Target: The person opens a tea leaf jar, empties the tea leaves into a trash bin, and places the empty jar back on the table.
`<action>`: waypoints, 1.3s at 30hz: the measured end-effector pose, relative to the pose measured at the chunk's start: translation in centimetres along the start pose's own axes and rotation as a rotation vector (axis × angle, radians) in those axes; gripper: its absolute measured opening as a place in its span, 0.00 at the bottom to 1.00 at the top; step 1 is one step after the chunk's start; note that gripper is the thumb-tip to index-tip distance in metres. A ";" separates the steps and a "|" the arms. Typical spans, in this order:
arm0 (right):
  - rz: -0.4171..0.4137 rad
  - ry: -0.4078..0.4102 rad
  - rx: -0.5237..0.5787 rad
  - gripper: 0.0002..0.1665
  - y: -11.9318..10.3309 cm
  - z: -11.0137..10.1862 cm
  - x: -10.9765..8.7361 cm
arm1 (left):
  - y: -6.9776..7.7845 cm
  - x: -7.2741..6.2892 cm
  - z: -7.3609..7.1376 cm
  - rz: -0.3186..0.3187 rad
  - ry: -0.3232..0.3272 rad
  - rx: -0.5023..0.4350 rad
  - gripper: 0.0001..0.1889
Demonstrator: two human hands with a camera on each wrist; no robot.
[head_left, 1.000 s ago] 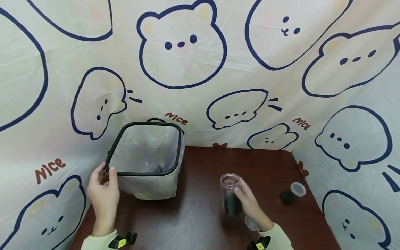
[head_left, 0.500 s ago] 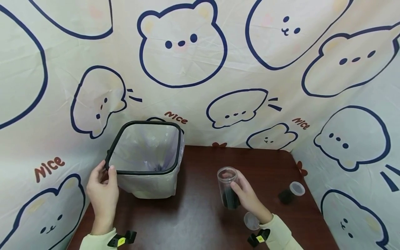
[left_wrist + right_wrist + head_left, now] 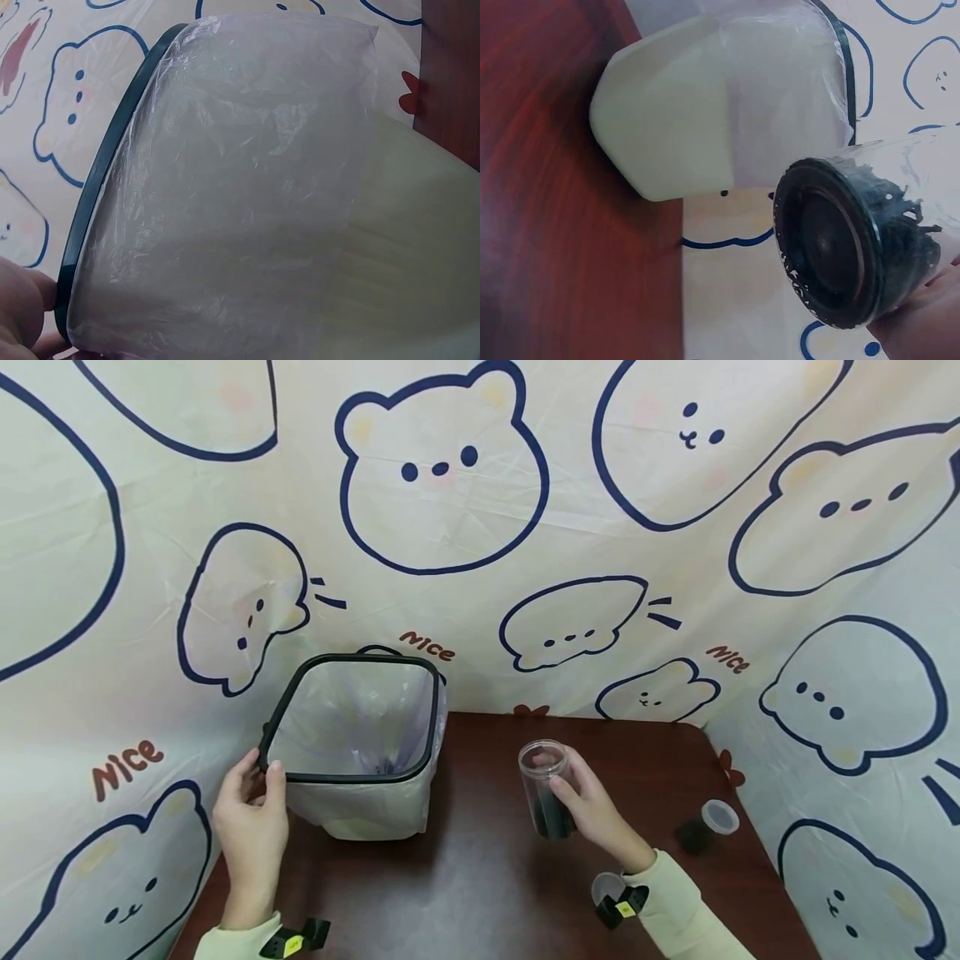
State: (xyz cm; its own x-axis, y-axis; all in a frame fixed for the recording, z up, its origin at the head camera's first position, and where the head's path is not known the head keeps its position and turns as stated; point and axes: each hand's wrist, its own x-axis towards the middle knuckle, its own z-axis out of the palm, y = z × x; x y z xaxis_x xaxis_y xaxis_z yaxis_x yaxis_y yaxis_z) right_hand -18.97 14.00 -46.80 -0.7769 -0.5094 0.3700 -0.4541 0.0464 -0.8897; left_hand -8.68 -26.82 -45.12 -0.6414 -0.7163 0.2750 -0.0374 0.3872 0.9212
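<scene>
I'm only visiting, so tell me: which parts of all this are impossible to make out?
Head view: part of the translucent round lid, covered by the black wrist strap.
Head view: the dark specks inside the pale, black-rimmed plastic bin, too small to identify.
Right wrist view: the mouth of the clear cylindrical jar with dark contents, cut off by the right edge.
Left wrist view: most of the left hand, cut off by the left edge.

In the head view, a creased backdrop (image 3: pixel 420 606) carries a blue-outlined bear face (image 3: pixel 441 470) at twelve o'clock and red "Nice" lettering (image 3: pixel 727 659) at three; the red-brown tabletop (image 3: pixel 480 893) spreads at six, with a small dark, pale-lidded jar (image 3: pixel 697 833) at four.
</scene>
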 end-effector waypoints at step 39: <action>0.007 -0.091 -0.313 0.32 -6.8 -3.5 9.7 | -0.2 0.0 0.5 -0.021 0.029 0.027 0.24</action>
State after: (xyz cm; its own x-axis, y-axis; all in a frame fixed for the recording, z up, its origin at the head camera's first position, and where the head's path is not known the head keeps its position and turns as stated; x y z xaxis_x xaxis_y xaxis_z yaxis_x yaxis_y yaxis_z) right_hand -24.96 11.73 -36.20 -0.7452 -0.5817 0.3260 -0.5714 0.3050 -0.7619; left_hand -9.09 -26.59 -45.40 -0.6181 -0.7406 0.2636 -0.0718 0.3871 0.9193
